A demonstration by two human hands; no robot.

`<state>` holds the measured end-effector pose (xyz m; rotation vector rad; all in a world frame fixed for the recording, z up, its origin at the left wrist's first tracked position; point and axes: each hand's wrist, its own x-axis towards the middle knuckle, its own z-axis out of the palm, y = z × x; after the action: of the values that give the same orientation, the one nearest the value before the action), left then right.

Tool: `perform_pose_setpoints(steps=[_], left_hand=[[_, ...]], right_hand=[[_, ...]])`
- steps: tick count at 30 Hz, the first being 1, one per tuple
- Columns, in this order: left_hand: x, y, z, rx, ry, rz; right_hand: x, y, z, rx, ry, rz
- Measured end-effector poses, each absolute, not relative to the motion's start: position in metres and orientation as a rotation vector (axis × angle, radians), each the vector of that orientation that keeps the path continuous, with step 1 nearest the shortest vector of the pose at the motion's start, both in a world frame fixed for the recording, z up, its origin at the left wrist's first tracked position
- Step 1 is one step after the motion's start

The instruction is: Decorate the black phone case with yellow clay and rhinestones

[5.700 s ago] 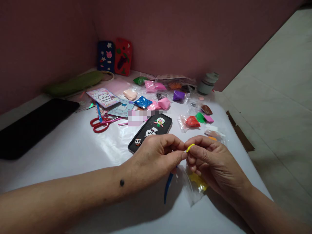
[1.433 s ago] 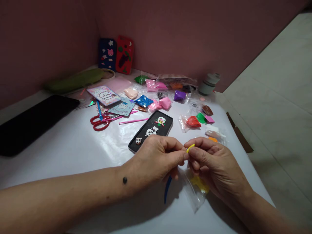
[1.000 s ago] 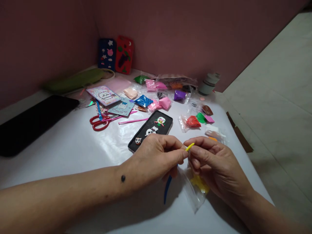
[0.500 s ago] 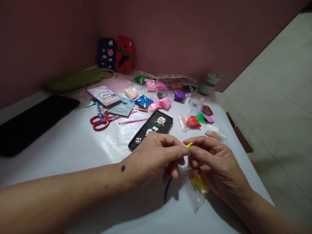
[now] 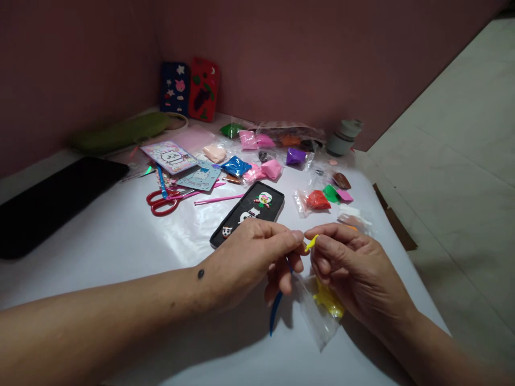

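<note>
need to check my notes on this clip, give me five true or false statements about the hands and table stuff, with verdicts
1. The right hand pinches a small yellow piece. True.
2. The left hand is holding the red-handled scissors. False: the scissors lie on the table.
3. White-faced figures decorate the black case. True.
4. The decorated blue and red cases lie flat next to the scissors. False: the blue case and the red case stand upright by the wall.
5. A clear bag with yellow material in it lies on the table near the right hand. True.
</note>
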<state>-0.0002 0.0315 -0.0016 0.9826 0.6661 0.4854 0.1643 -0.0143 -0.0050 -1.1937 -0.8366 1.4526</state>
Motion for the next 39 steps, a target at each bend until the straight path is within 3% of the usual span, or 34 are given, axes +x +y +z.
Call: perform_pose_setpoints(steps=[39], left_hand=[[-0.0018,0.0316,0.0039,1.356,0.862,0.404]], right_hand=[[0.163,-0.0157,-0.0026,-1.171,-0.815,1.521]])
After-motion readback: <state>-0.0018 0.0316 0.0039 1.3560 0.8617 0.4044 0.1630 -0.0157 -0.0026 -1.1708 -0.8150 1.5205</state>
